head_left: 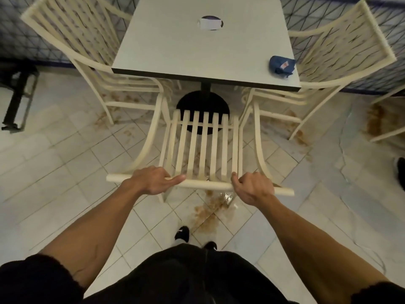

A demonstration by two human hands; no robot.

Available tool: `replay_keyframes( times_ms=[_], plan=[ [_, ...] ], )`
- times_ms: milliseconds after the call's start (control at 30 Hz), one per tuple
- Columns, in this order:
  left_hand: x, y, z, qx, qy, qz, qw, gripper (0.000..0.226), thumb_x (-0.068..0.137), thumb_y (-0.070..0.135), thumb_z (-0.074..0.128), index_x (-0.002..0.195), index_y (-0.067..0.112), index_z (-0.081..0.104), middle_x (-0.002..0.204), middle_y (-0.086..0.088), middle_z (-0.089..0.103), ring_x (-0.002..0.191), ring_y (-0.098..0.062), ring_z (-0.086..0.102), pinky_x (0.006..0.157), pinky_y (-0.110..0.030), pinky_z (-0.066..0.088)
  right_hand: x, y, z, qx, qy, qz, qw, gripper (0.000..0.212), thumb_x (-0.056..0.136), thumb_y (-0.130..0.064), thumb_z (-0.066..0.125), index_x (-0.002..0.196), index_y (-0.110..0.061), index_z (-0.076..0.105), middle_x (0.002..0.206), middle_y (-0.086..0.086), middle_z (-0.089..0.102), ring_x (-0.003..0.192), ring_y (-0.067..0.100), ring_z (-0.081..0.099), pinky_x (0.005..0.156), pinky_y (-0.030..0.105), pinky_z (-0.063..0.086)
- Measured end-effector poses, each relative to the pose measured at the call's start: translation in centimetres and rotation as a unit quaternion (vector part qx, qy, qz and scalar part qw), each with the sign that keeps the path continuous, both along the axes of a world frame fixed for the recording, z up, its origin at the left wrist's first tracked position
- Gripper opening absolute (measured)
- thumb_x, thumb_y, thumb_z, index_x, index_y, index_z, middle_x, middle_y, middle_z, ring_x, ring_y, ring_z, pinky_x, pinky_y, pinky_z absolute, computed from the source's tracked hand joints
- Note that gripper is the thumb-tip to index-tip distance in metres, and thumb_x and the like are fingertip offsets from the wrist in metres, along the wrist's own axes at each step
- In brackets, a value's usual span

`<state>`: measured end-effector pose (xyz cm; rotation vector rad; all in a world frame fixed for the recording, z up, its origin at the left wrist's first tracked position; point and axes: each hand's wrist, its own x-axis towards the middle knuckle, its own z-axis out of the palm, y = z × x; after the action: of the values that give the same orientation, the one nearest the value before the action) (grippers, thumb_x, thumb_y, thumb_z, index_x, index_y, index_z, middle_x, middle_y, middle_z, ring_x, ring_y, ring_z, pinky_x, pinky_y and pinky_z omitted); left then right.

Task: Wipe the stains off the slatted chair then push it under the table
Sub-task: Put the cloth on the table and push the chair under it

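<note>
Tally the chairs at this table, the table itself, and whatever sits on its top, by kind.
Cream chairs: 3 (middle chair, left chair, right chair)
Table: 1
Blue cloth: 1
Blurred round item: 1
Total: 6

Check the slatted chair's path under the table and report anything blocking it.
Nothing loose lies ahead of the slatted chair. The black pedestal base of the table stands in line with the seat and may limit how far it slides. The left chair and right chair flank the gap closely, so its arms may brush them.
</note>
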<state>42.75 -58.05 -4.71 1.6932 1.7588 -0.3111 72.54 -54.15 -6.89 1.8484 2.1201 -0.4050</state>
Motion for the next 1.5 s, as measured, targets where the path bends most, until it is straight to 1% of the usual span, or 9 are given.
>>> replay_keyframes(
  times_ms=[200, 400, 500, 767, 967, 1067, 1167, 1367, 1500],
  plan=[
    [-1.2, -1.9, -0.4, 0.032, 0.024, -0.009, 0.999, 0.089, 0.058, 0.100, 0.026, 0.089, 0.031, 0.072, 0.060, 0.009, 0.061, 0.063, -0.010, 0.062, 0.055, -0.027, 0.041, -1.5, -1.3, 0.2, 0.031, -0.005, -0.008, 0.999, 0.071, 0.094, -0.061, 0.017, 0.067, -0.018, 0.067, 0.058, -0.002, 0.060, 0.053, 0.015, 0.058, 0.062, 0.031, 0.054],
    [-3.1, -1.7, -0.8, 0.147, 0.035, -0.001, 0.989, 0.080, 0.058, 0.098, 0.032, 0.075, 0.031, 0.073, 0.053, 0.007, 0.058, 0.059, -0.009, 0.056, 0.060, -0.029, 0.035, -3.3, -1.1, 0.3, 0.037, -0.021, -0.012, 0.999, 0.071, 0.095, -0.059, 0.016, 0.074, -0.016, 0.068, 0.063, 0.001, 0.058, 0.058, 0.018, 0.056, 0.061, 0.031, 0.048],
    [-3.7, -1.1, -1.0, 0.172, 0.035, -0.016, 0.984, 0.090, 0.053, 0.101, 0.022, 0.072, 0.029, 0.073, 0.054, 0.007, 0.059, 0.060, -0.009, 0.055, 0.062, -0.030, 0.034, -3.6, -0.6, 0.7, 0.018, -0.022, 0.010, 1.000, 0.053, 0.097, -0.054, 0.021, 0.087, -0.020, 0.059, 0.071, 0.003, 0.060, 0.065, 0.021, 0.057, 0.066, 0.033, 0.048],
    [-4.0, -0.8, -0.9, 0.115, -0.005, 0.014, 0.993, 0.082, 0.055, 0.100, 0.030, 0.070, 0.029, 0.066, 0.058, 0.006, 0.063, 0.059, -0.010, 0.060, 0.053, -0.026, 0.039, -3.3, -0.6, 0.1, 0.009, -0.011, 0.020, 1.000, 0.060, 0.091, -0.056, 0.017, 0.090, -0.023, 0.067, 0.072, -0.002, 0.059, 0.063, 0.016, 0.048, 0.051, 0.027, 0.022],
    [-4.4, 0.9, -0.3, -0.036, -0.137, 0.077, 0.987, 0.083, 0.057, 0.096, 0.048, 0.083, 0.020, 0.072, 0.067, 0.007, 0.058, 0.064, -0.010, 0.054, 0.064, -0.027, 0.041, -3.0, -0.7, 0.3, 0.001, -0.011, 0.060, 0.998, 0.052, 0.096, -0.052, 0.021, 0.100, -0.026, 0.066, 0.065, -0.007, 0.052, 0.053, 0.011, 0.044, 0.047, 0.025, 0.025],
    [-4.1, 2.6, -0.5, -0.035, -0.205, 0.118, 0.971, 0.083, 0.064, 0.088, 0.053, 0.088, 0.010, 0.072, 0.082, 0.007, 0.065, 0.080, -0.016, 0.062, 0.083, -0.033, 0.048, -3.4, -0.7, 0.8, -0.011, 0.044, -0.028, 0.999, 0.062, 0.094, -0.059, 0.021, 0.081, -0.023, 0.070, 0.066, -0.004, 0.061, 0.061, 0.014, 0.059, 0.063, 0.030, 0.049],
    [-2.1, 4.2, -0.5, -0.037, -0.253, 0.151, 0.955, 0.028, 0.087, 0.048, 0.065, 0.088, 0.022, 0.076, 0.110, 0.007, 0.069, 0.101, -0.014, 0.064, 0.100, -0.041, 0.048, -3.1, -0.5, 1.2, -0.033, 0.082, -0.060, 0.994, 0.056, 0.094, -0.058, 0.028, 0.081, -0.024, 0.070, 0.072, -0.005, 0.065, 0.068, 0.014, 0.062, 0.076, 0.034, 0.053],
    [5.5, 7.6, 0.6, -0.080, -0.307, 0.180, 0.931, 0.017, 0.094, 0.030, 0.060, 0.098, 0.018, 0.072, 0.109, 0.007, 0.070, 0.091, -0.016, 0.070, 0.077, -0.034, 0.053, -0.1, 1.7, 1.7, -0.126, 0.229, -0.121, 0.958, 0.033, 0.096, -0.039, 0.045, 0.105, -0.023, 0.072, 0.100, 0.000, 0.069, 0.090, 0.020, 0.063, 0.080, 0.033, 0.050],
    [12.3, 10.4, 1.0, -0.091, -0.372, 0.238, 0.892, 0.019, 0.095, 0.026, 0.060, 0.106, 0.013, 0.070, 0.103, -0.001, 0.074, 0.094, -0.024, 0.071, 0.077, -0.038, 0.054, 4.6, 4.3, 2.1, -0.206, 0.393, -0.189, 0.876, 0.030, 0.100, -0.022, 0.045, 0.120, -0.016, 0.068, 0.117, 0.000, 0.067, 0.095, 0.019, 0.065, 0.079, 0.027, 0.052]
  ],
)
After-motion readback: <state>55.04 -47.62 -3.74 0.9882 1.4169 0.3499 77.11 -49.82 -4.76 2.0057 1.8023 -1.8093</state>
